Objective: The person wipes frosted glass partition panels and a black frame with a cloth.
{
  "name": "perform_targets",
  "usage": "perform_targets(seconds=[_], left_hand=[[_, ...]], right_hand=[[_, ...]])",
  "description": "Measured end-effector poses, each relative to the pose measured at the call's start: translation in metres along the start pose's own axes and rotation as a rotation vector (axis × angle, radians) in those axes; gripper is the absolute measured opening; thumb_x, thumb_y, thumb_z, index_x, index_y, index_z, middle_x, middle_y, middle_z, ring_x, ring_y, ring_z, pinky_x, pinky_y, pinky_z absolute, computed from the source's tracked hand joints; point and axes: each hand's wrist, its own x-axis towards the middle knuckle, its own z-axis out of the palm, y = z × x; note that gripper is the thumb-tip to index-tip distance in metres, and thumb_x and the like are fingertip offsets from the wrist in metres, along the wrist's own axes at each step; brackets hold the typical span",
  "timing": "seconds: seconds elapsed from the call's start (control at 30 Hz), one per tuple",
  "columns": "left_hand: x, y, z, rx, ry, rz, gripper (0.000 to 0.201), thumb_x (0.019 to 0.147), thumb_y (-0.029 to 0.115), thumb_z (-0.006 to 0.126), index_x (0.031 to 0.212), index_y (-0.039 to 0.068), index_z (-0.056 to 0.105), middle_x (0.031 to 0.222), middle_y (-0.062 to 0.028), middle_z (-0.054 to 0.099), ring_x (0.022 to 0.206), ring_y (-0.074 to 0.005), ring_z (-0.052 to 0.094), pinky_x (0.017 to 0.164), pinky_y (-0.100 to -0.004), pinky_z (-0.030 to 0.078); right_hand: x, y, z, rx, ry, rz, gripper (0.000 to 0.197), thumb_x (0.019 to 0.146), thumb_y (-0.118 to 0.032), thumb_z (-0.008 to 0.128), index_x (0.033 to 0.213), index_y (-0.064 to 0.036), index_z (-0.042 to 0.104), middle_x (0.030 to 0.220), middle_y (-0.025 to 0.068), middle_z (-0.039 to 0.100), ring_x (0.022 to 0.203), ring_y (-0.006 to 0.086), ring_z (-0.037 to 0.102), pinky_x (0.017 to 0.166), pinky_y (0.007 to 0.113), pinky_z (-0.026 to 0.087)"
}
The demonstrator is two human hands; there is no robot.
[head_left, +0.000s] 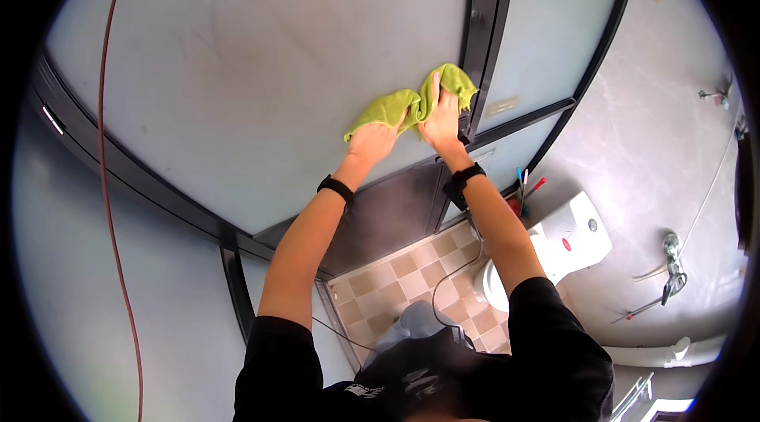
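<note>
A yellow-green cloth point(388, 108) lies bunched against a frosted glass door panel point(301, 34). My left hand point(374, 140) grips its left part, with most of the fingers hidden beneath a fold. Just beside it, my right hand point(442, 123) holds the other end, one finger stretched up over the fabric. That end touches the dark vertical door frame point(484, 22). Black bands circle both of my wrists.
A white toilet point(571, 233) stands to the lower right on a checked tile floor point(400, 283). Brushes with coloured handles point(524, 188) lean behind it. A shower tap point(673, 264) is on the right wall. A reddish-brown cord point(105, 161) hangs at left.
</note>
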Motion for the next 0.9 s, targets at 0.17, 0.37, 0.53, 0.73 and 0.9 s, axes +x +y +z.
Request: perform_targets(seconds=[0.17, 0.37, 0.53, 0.73, 0.9], left_hand=[[0.017, -0.007, -0.070, -0.222, -0.531, -0.082, 0.059, 0.097, 0.031, 0.046, 0.151, 0.011, 0.029, 0.117, -0.0195, 0.064, 0.099, -0.0328, 0.064, 0.091, -0.0403, 0.048], [0.092, -0.078, -0.144, 0.178, 0.375, -0.109, 0.059, 0.098, 0.033, 0.044, 0.151, 0.012, 0.030, 0.096, -0.0206, 0.069, 0.089, -0.0371, 0.064, 0.088, -0.0465, 0.046], [0.163, -0.111, -0.229, 0.273, 0.387, -0.267, 0.059, 0.095, 0.034, 0.048, 0.141, -0.003, 0.042, 0.086, -0.0182, 0.069, 0.086, -0.0337, 0.064, 0.087, -0.0451, 0.044], [0.151, -0.089, -0.199, 0.258, 0.391, -0.228, 0.056, 0.096, 0.035, 0.047, 0.138, -0.002, 0.046, 0.087, -0.0170, 0.069, 0.085, -0.0317, 0.064, 0.083, -0.0430, 0.046], [0.144, -0.067, -0.143, 0.152, 0.347, -0.123, 0.061, 0.094, 0.034, 0.048, 0.142, -0.002, 0.040, 0.108, -0.0209, 0.066, 0.096, -0.0328, 0.063, 0.090, -0.0431, 0.045]], right_hand=[[0.015, 0.000, -0.023, -0.085, 0.037, -0.103, 0.085, 0.082, -0.025, 0.057, 0.153, -0.0042, 0.016, 0.142, 0.0287, 0.037, 0.132, 0.0465, 0.034, 0.111, 0.053, 0.025], [0.173, -0.023, -0.090, -0.110, 0.497, -0.240, 0.072, 0.085, -0.018, 0.053, 0.150, -0.0020, 0.025, 0.115, 0.0260, 0.054, 0.104, 0.0433, 0.050, 0.101, 0.051, 0.035], [0.251, -0.034, -0.131, -0.090, 0.692, -0.083, 0.059, 0.097, -0.027, 0.046, 0.147, 0.0013, 0.029, 0.143, 0.0287, 0.038, 0.134, 0.0464, 0.032, 0.114, 0.051, 0.023], [0.232, -0.014, -0.117, -0.062, 0.672, -0.142, 0.059, 0.097, -0.024, 0.046, 0.146, 0.0029, 0.029, 0.143, 0.0287, 0.038, 0.134, 0.0463, 0.032, 0.115, 0.052, 0.023], [0.237, 0.005, -0.109, -0.124, 0.685, -0.171, 0.061, 0.088, -0.008, 0.046, 0.145, 0.0043, 0.030, 0.142, 0.0292, 0.037, 0.133, 0.0468, 0.032, 0.115, 0.051, 0.023]])
